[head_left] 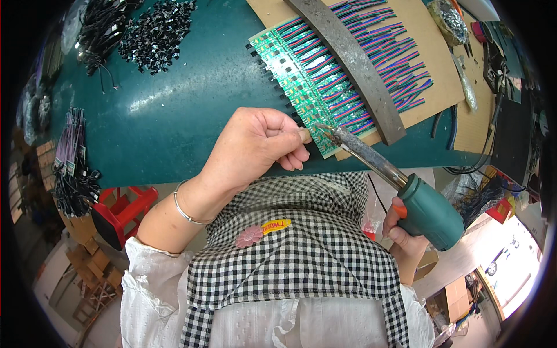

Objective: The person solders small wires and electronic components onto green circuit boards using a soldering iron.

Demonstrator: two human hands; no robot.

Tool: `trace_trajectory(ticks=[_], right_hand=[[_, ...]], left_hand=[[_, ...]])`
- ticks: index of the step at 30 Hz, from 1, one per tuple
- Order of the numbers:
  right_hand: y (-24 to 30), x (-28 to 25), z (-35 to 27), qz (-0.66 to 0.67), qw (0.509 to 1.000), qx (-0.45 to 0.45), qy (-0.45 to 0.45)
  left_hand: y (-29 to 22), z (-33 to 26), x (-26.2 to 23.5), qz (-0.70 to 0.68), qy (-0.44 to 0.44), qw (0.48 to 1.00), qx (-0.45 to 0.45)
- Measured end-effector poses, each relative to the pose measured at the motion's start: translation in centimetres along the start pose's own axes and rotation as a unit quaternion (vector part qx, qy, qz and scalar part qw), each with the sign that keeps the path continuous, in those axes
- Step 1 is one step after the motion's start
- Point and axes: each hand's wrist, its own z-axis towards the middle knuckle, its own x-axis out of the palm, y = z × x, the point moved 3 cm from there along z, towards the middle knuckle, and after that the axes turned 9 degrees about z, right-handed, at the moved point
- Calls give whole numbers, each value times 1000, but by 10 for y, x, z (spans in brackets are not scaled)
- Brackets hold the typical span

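Circuit board (295, 81), just beside left hand (255, 142)

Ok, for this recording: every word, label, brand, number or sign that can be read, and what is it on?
Wording is located here, not copied out.
Yellow patch on the checked apron: short red lettering.
Green circuit boards: any markings are too small to read.
Soldering iron with green handle: no lettering I can make out.

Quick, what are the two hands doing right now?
Left hand: pinched at the green board; can't tell on what.
Right hand: closed, holding the soldering iron.
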Motion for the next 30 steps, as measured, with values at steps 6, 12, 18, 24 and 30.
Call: trace_trajectory(ticks=[6,12,18,24,30], right_hand=[[2,3,-1,1,1000,11,-27],[0,5,-3,12,998,18,-52],[0,3,-2,-9,1000,4,-25],[-3,1,-5,-7,1000,9,-28],[-1,6,2,11,999,24,-25]], left_hand=[[-1,1,0,6,-1,1000,4],[0,1,0,4,2,1000,3],[-1,1,0,4,6,1000,3],[0,1,0,5,-1,1000,0],[1,1,1,9,-6,1000,4]])
